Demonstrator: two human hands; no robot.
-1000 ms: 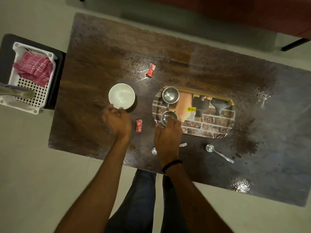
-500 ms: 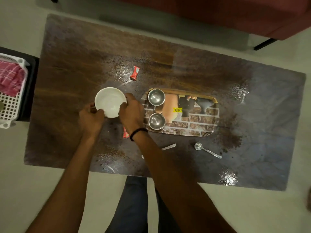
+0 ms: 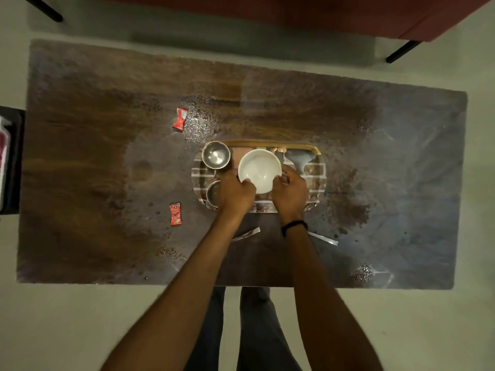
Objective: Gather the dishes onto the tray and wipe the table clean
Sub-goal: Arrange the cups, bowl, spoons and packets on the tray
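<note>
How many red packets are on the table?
2. One red packet lies up-left of the tray; the second red packet lies nearer, down-left of it. The arms might hide others.

The table (image 3: 80,170) is dark brown with a streaky wood grain. It fades to a grey-blue sheen toward its right end and is flecked with darker brown speckles. The bowl (image 3: 258,167) is plain white. The tray (image 3: 317,180) carries a print of brown bricks with pale mortar lines, and its far rim is golden-yellow. The far steel bowl (image 3: 216,155) and near steel bowl (image 3: 213,192) are silver-grey. The far sachet (image 3: 180,119) and near sachet (image 3: 175,213) are red with pale marks, possibly lettering. The wristband (image 3: 294,225) is black. The floor (image 3: 67,325) is pale greyish beige, and the trousers (image 3: 257,330) are dark blue.
</note>
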